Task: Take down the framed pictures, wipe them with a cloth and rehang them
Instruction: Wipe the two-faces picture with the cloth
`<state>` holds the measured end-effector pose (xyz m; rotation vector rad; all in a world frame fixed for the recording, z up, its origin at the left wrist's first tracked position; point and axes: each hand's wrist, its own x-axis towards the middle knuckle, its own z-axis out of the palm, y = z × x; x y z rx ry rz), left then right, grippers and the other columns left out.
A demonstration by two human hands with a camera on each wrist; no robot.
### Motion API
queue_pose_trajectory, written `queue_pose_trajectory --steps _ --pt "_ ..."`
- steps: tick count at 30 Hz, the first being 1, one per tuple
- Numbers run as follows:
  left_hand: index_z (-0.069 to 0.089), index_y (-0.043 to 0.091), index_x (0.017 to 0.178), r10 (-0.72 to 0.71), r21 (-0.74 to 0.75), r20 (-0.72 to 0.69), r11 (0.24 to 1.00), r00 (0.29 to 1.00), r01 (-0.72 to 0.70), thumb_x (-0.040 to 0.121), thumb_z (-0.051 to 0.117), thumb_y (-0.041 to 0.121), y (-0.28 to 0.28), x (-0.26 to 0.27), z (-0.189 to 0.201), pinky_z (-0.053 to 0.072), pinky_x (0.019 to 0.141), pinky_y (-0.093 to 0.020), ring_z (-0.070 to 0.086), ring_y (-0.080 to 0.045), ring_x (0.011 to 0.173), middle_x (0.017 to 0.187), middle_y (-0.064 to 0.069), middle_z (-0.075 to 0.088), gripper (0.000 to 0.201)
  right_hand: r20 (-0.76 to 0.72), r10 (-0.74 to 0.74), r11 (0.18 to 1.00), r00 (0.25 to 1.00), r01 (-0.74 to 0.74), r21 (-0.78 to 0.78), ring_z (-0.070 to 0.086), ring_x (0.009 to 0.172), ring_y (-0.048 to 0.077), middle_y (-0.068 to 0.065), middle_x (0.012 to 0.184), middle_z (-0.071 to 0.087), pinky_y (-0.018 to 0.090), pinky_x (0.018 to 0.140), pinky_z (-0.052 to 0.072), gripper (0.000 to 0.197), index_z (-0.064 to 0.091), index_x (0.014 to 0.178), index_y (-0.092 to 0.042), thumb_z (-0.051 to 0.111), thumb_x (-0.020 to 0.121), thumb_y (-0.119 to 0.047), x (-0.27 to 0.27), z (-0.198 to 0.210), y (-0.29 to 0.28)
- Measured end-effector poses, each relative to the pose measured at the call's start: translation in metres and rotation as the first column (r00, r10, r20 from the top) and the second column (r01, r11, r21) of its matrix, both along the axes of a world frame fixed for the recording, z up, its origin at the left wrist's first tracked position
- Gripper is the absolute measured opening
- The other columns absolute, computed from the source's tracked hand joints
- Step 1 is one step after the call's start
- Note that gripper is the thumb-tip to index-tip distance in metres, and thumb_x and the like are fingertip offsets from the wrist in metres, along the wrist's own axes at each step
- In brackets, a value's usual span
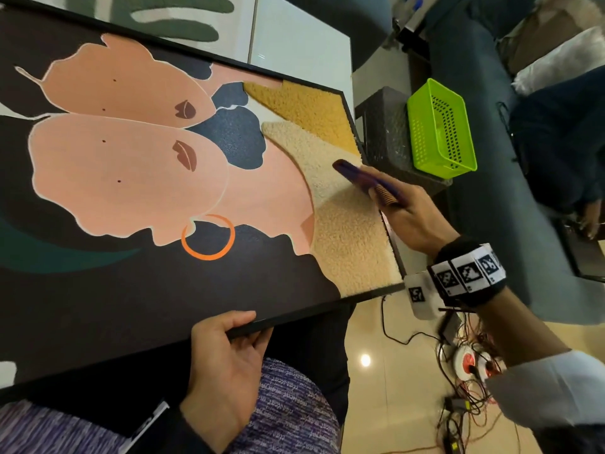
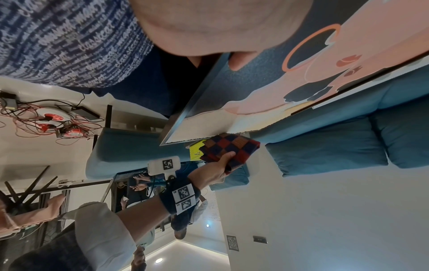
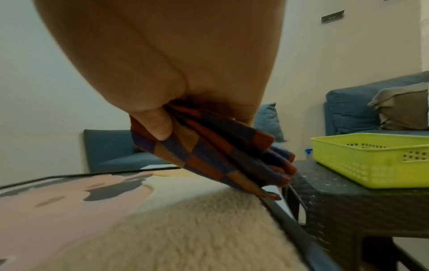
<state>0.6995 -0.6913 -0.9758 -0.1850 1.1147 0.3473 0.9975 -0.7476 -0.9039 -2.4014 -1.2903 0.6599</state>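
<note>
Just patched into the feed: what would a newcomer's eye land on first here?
The large framed picture of peach faces fills the left, lying across the lap, its near edge gripped by the left hand. The right hand presses a folded checkered cloth onto its fuzzy cream patch. Beyond sits a lime-green basket.

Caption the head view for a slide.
Left hand steadies the framed picture while right hand wipes it with a checked cloth.

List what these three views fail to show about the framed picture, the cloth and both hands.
- Framed picture: its left end is cut off by the head view's edge; its back and any hanger are hidden.
- Cloth: folded, so its full size is unknown; whether it is damp cannot be told.
- Left hand: fingers under the frame are hidden by the frame.
- Right hand: fingertips are hidden behind the cloth in the head view.
</note>
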Motion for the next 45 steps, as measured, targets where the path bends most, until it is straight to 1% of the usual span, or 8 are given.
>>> queue_pose_trajectory --steps 8,20,26,29,32,36,41,45 --pt "0.060 0.009 0.089 0.004 0.008 0.003 1.000 1.000 -0.004 0.088 0.051 -0.011 0.000 0.001 0.000 0.054 0.106 -0.046 0.067 -0.032 0.112 0.101 -0.012 0.069 0.022 0.173 0.105 0.953 0.979 -0.049 -0.300 0.002 0.156 0.019 -0.001 0.169 0.009 0.038 0.122 -0.004 0.066 0.017 0.160 -0.038 0.046 0.102 -0.023 0.000 -0.057 0.013" --pt "0.062 0.008 0.091 0.007 0.017 -0.009 1.000 1.000 -0.006 0.088 0.052 -0.012 0.003 0.000 0.007 0.055 0.100 -0.044 0.071 -0.029 0.104 0.089 -0.009 0.073 0.023 0.023 0.160 0.949 0.987 -0.147 -0.279 0.006 0.156 0.019 -0.003 0.168 0.015 0.053 0.126 0.004 0.070 0.032 0.155 -0.043 0.041 0.098 -0.004 0.036 -0.057 0.100" --pt "0.056 0.010 0.082 0.014 -0.018 -0.016 1.000 1.000 -0.014 0.088 0.051 -0.012 0.006 -0.002 0.004 0.054 0.103 -0.045 0.067 -0.027 0.092 0.084 -0.008 0.064 0.023 -0.077 0.256 0.948 0.964 -0.266 -0.174 0.028 0.150 0.015 -0.008 0.159 0.039 0.043 0.125 0.022 0.048 0.046 0.146 -0.048 0.044 0.105 -0.021 0.018 -0.042 0.072" --pt "0.054 0.011 0.080 0.008 -0.024 -0.006 1.000 1.000 -0.009 0.088 0.051 -0.011 0.006 -0.001 0.001 0.054 0.102 -0.045 0.066 -0.027 0.092 0.085 -0.009 0.062 0.024 -0.121 0.061 0.995 0.991 -0.070 -0.070 0.059 0.119 0.013 -0.011 0.128 0.065 0.046 0.108 0.045 0.038 0.056 0.131 -0.053 0.048 0.100 -0.033 0.021 -0.021 0.050" --pt "0.055 0.011 0.082 -0.002 -0.021 -0.002 1.000 1.000 0.002 0.088 0.051 -0.011 0.005 0.000 0.001 0.054 0.100 -0.044 0.065 -0.028 0.093 0.087 -0.009 0.062 0.024 -0.027 -0.143 0.987 0.989 0.144 0.065 0.064 0.106 0.016 -0.011 0.114 0.070 0.045 0.098 0.051 0.037 0.060 0.127 -0.051 0.047 0.099 -0.032 0.036 -0.014 0.042" --pt "0.057 0.009 0.086 -0.008 -0.031 -0.018 0.999 1.000 0.007 0.088 0.051 -0.012 0.005 0.002 0.003 0.054 0.101 -0.044 0.067 -0.029 0.098 0.089 -0.010 0.065 0.022 0.078 -0.153 0.982 0.985 0.160 -0.100 0.051 0.129 0.023 0.000 0.143 0.056 0.044 0.107 0.042 0.064 0.045 0.146 -0.044 0.046 0.094 -0.007 0.045 -0.045 0.058" --pt "0.059 0.009 0.088 -0.013 -0.016 -0.021 1.000 1.000 0.013 0.087 0.052 -0.012 0.005 0.001 0.003 0.053 0.104 -0.044 0.068 -0.029 0.101 0.092 -0.010 0.068 0.022 0.139 0.004 0.964 0.990 0.033 -0.265 0.015 0.154 0.030 0.008 0.167 0.020 0.054 0.124 0.012 0.064 0.023 0.160 -0.031 0.043 0.099 -0.026 0.037 -0.077 0.108" --pt "0.059 0.009 0.085 -0.013 -0.008 -0.034 1.000 0.999 0.013 0.089 0.050 -0.012 0.006 0.003 0.003 0.052 0.106 -0.046 0.067 -0.028 0.098 0.090 -0.010 0.067 0.023 0.108 0.097 0.954 0.989 -0.061 -0.293 0.023 0.150 0.029 0.007 0.162 0.027 0.059 0.120 0.020 0.073 0.020 0.157 -0.044 0.030 0.085 -0.051 0.042 -0.085 0.138"
